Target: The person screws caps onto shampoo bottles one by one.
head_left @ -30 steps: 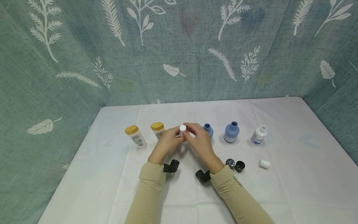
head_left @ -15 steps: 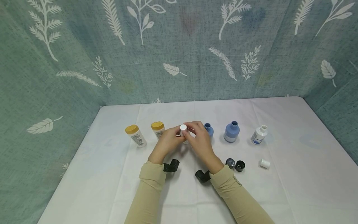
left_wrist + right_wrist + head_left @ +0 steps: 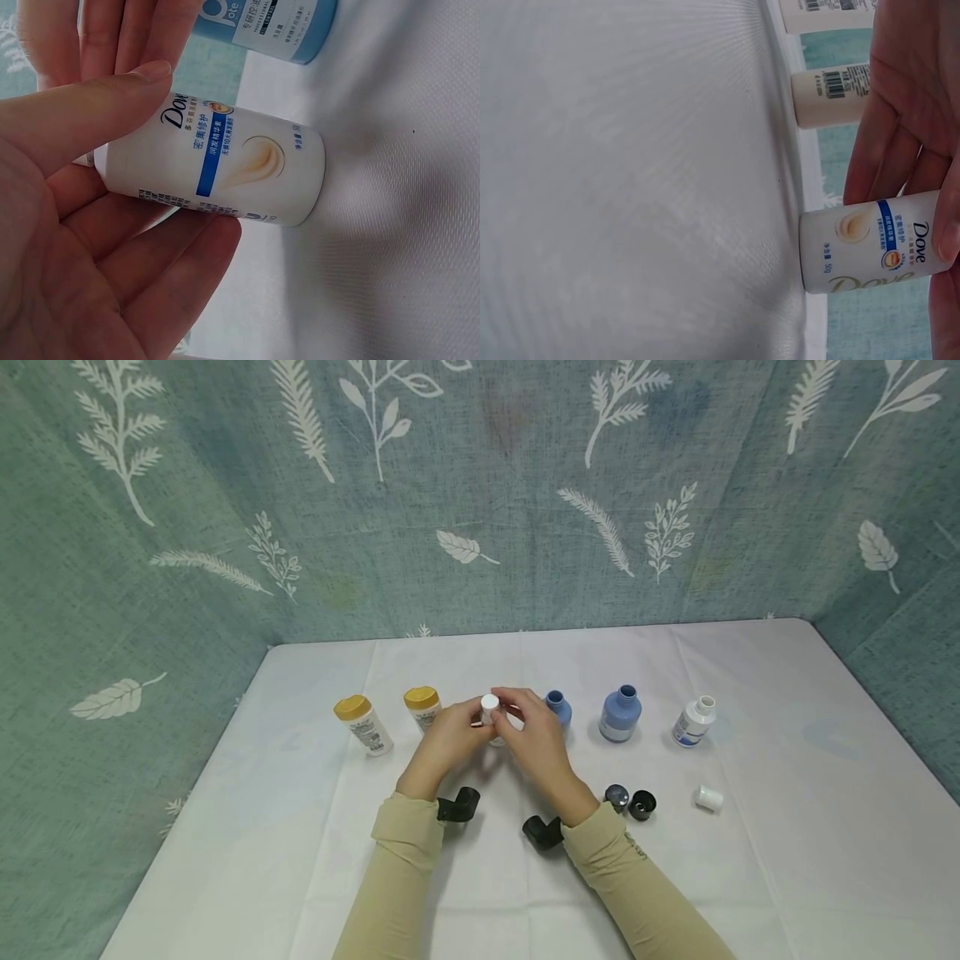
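A small white bottle with a Dove label [image 3: 247, 169] stands on the white tabletop between the two hands. The left hand [image 3: 452, 731] grips its upper body, thumb on the near side and fingers behind in the left wrist view. With thumb and fingertips the right hand [image 3: 536, 735] pinches the white cap [image 3: 490, 702] on top. In the right wrist view the bottle's label side [image 3: 862, 240] shows, its base at the cloth, and the hands cover its top end.
Two yellow-capped white bottles [image 3: 364, 727] [image 3: 422, 706] stand left. To the right are two capless blue bottles [image 3: 558, 708] [image 3: 620, 714] and a capless white one [image 3: 693, 722]. Nearer lie black elbow-shaped pieces [image 3: 461, 805] [image 3: 542, 832], two dark round caps [image 3: 617, 797] [image 3: 642, 805] and a white cap [image 3: 708, 798].
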